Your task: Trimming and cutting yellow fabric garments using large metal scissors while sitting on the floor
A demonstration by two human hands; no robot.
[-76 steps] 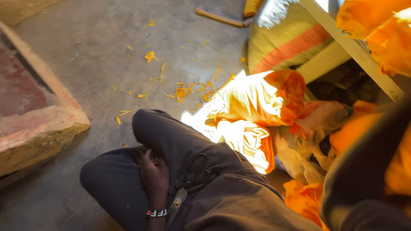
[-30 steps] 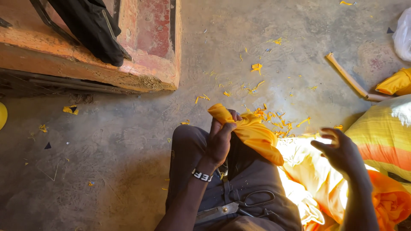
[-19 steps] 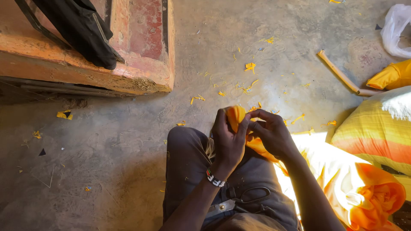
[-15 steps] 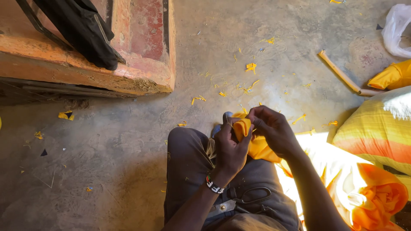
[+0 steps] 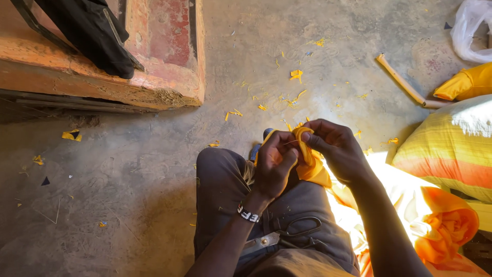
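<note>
- Holding a small piece of yellow-orange cloth (image 5: 307, 154) between both hands, you have it raised just above your knee (image 5: 220, 169), over the concrete floor (image 5: 154, 154).
- The cloth looks thin, soft and very light; it folds and bunches freely, so it will likely slip or unroll unless you pinch it firmly at the folded top edge, where your fingertips already meet.
- Your left hand (image 5: 274, 164) is closed on the cloth's left side, thumb and fingers pinching the fold; a beaded bracelet (image 5: 249, 214) sits on that wrist.
- Your right hand (image 5: 335, 149) is closed on the same cloth from the right, fingers curled over its top, touching the left hand's fingertips.
- The loose tail of the cloth hangs below your hands and rests against your thigh.
- A pair of scissors (image 5: 292, 233) lies on your lap, just below the hands, untouched.
- More orange fabric (image 5: 441, 225) is heaped to your right, brightly sunlit, next to a striped sack (image 5: 451, 149).
- Small yellow scraps (image 5: 294, 75) are scattered over the floor ahead of you, and a pale stick (image 5: 402, 82) lies farther off.
- A worn red-and-orange step (image 5: 159, 56) stands to the upper left, with a dark garment (image 5: 92, 33) draped on it, well apart from your hands.
</note>
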